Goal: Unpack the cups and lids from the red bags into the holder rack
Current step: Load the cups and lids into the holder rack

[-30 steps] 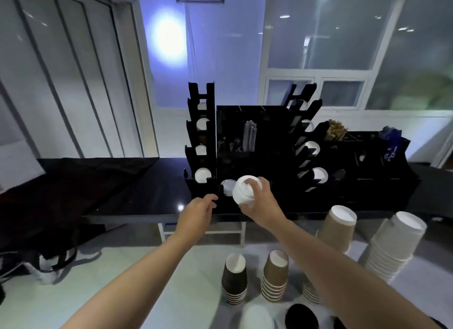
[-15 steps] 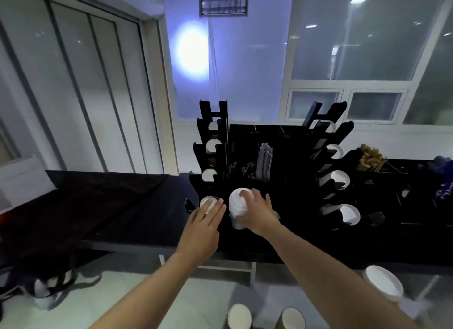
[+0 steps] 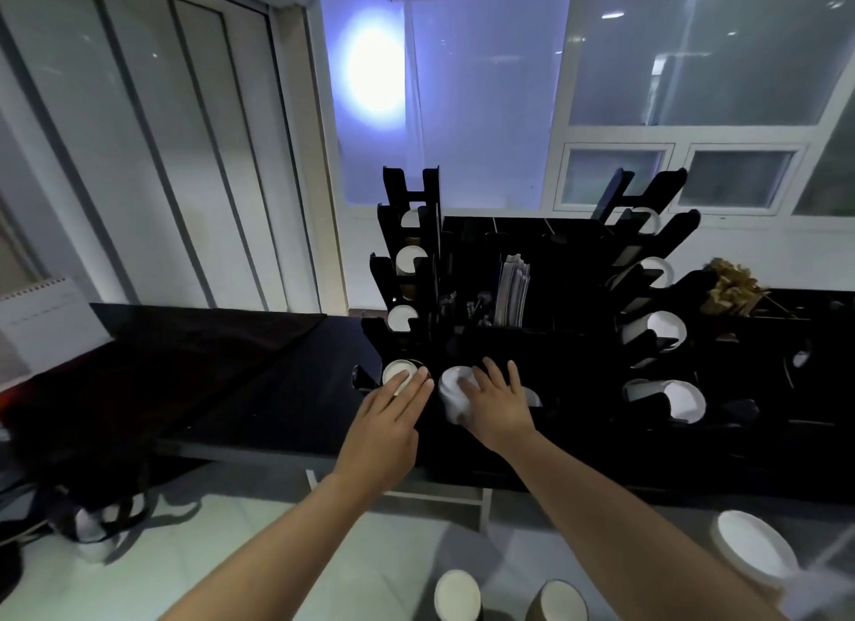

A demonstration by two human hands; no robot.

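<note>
While the right hand (image 3: 497, 405) grips a stack of white lids (image 3: 454, 394) at the foot of the black rack (image 3: 555, 342), its fingers lie curled over the stack's near end and the stack points away from the person, its long axis running into a low front slot of the rack. That alignment looks like what the next push turns on: the slot lies straight ahead of the grip, so the stack should slide forward along its own length. The left hand (image 3: 393, 417) sits just beside it, fingers straight and relaxed, fingertips touching the white lid (image 3: 399, 371) in the neighbouring slot to the left, holding nothing. The right hand is plainly the one on the job. More cup stacks (image 3: 458, 595) wait on the pale table (image 3: 231, 551) nearer the person
</note>
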